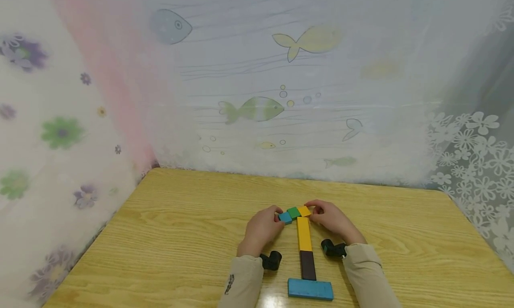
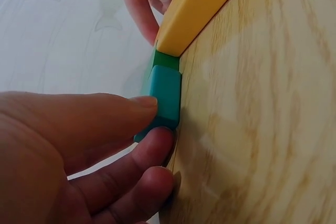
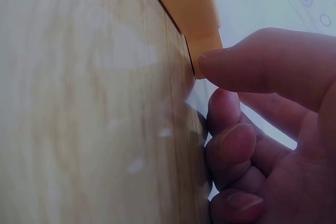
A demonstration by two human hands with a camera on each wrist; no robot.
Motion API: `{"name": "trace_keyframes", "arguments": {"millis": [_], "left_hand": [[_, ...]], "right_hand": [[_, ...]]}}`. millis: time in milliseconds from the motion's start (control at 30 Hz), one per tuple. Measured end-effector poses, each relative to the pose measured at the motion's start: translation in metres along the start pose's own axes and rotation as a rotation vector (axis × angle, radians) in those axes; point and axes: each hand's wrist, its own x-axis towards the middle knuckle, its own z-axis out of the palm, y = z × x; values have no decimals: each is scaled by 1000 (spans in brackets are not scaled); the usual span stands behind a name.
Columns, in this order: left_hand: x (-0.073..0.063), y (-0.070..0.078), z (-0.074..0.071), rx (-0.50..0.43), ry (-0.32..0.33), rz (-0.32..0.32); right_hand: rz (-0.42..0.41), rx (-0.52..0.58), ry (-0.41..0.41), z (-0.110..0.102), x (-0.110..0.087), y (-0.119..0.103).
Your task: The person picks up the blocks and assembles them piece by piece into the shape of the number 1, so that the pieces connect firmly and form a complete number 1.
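A slanted row of three small blocks lies on the table: a blue block (image 1: 285, 218), a green block (image 1: 294, 213) and a yellow block (image 1: 304, 211). My left hand (image 1: 263, 230) pinches the blue block at the row's left end; the left wrist view shows the thumb on its face (image 2: 167, 95). At the other end, my right hand (image 1: 333, 218) holds the small yellow block between thumb and index finger, the other fingers curled near the tabletop. Below the row stands a column: a long yellow block (image 1: 304, 234), a dark brown block (image 1: 308, 265) and, crosswise, a wide blue block (image 1: 310, 289).
The wood-grain table (image 1: 180, 236) carries all the blocks. Black wrist-worn devices (image 1: 271, 260) sit at both sleeve cuffs, either side of the column. A pale curtain (image 1: 241, 76) with fish drawings hangs behind the table, and flowered cloth (image 1: 60, 165) at the left.
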Motion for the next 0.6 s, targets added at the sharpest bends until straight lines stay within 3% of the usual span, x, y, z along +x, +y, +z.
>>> {"name": "trace_keyframes", "arguments": {"millis": [600], "left_hand": [[1, -1, 2, 20, 27, 15]], "right_hand": [[10, 22, -7, 0, 1, 2]]}}
